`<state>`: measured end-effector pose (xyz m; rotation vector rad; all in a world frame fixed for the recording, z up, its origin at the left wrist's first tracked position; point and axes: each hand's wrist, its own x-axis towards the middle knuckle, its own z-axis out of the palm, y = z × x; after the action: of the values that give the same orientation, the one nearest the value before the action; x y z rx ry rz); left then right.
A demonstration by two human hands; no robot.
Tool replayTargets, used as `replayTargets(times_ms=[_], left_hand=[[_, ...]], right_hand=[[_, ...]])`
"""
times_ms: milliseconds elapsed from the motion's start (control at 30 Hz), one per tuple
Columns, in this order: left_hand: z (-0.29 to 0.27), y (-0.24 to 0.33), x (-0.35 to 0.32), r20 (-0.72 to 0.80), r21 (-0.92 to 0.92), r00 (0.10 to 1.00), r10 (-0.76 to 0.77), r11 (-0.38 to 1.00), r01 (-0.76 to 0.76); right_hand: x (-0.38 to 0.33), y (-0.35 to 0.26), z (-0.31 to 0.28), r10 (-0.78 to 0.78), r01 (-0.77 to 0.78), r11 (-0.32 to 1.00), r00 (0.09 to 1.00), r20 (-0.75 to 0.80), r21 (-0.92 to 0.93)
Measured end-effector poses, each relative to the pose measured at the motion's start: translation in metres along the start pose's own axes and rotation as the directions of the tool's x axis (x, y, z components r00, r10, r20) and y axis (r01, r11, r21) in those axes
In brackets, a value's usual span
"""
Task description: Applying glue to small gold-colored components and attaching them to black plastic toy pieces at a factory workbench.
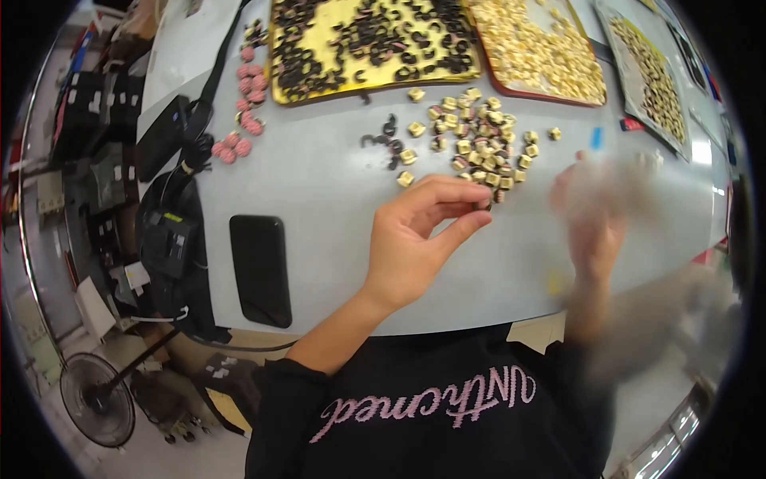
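Observation:
My left hand (pixel 423 227) is over the middle of the table, thumb and fingertips pinched on a small dark piece (pixel 484 206), mostly hidden by the fingers. Just beyond it lies a loose pile of small cream-and-black blocky pieces (pixel 479 152), some showing pink sides. A few black curved pieces (pixel 391 144) lie left of the pile. To the right, my right hand (pixel 592 227) is smeared by motion. It appears closed around a blurred pale, see-through object (pixel 630 191) with a blue tip (pixel 597 137); its exact kind cannot be made out.
Along the back stand a yellow tray (pixel 375 78) of black curved pieces, a red-rimmed tray (pixel 550 97) of cream pieces and a tray (pixel 678 144) of cream-and-dark pieces. Pink balls (pixel 249 88), a black phone (pixel 260 271) and cabled black devices (pixel 171 140) lie at left.

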<state>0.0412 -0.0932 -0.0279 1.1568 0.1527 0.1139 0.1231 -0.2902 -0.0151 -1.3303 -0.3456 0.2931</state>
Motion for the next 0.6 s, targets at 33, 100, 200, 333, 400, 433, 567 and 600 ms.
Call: replayTargets(times_ms=[33, 100, 200, 333, 400, 433, 567, 600], left_hand=[[0.002, 0.0, -0.002, 0.018, -0.004, 1.0, -0.006, 1.0, 0.006], [0.007, 0.005, -0.001, 0.052, -0.027, 0.993, -0.11, 0.993, 0.111], [0.012, 0.0, -0.003, 0.103, -0.058, 0.982, -0.158, 0.985, 0.164], [0.012, -0.01, -0.004, 0.186, -0.149, 0.974, -0.128, 0.976, 0.157], [0.013, -0.013, -0.004, 0.241, -0.219, 0.965, -0.1, 0.963, 0.154], [0.013, -0.015, -0.003, 0.246, -0.216, 0.962, -0.117, 0.961, 0.172], [0.011, -0.018, -0.001, 0.242, -0.141, 0.97, -0.024, 0.988, 0.059], [0.011, -0.018, 0.0, 0.221, -0.112, 0.974, -0.057, 0.99, 0.083]], right_hand=[[0.003, 0.003, -0.002, -0.004, 0.004, 1.0, 1.0, -0.018, -0.007], [0.009, 0.006, -0.009, 0.045, -0.056, 0.99, 0.996, 0.083, 0.127], [0.01, 0.007, -0.01, 0.059, -0.079, 0.97, 0.994, 0.093, 0.229], [0.009, 0.009, -0.014, 0.03, -0.044, 0.939, 0.999, 0.046, 0.34], [0.009, 0.011, -0.02, -0.023, -0.018, 0.902, 0.996, 0.089, 0.432], [0.009, 0.012, -0.021, -0.014, -0.02, 0.9, 0.997, 0.075, 0.436], [0.009, 0.014, -0.021, 0.014, -0.064, 0.877, 0.994, 0.109, 0.477], [0.009, 0.011, -0.021, 0.038, -0.085, 0.88, 0.993, 0.11, 0.468]])
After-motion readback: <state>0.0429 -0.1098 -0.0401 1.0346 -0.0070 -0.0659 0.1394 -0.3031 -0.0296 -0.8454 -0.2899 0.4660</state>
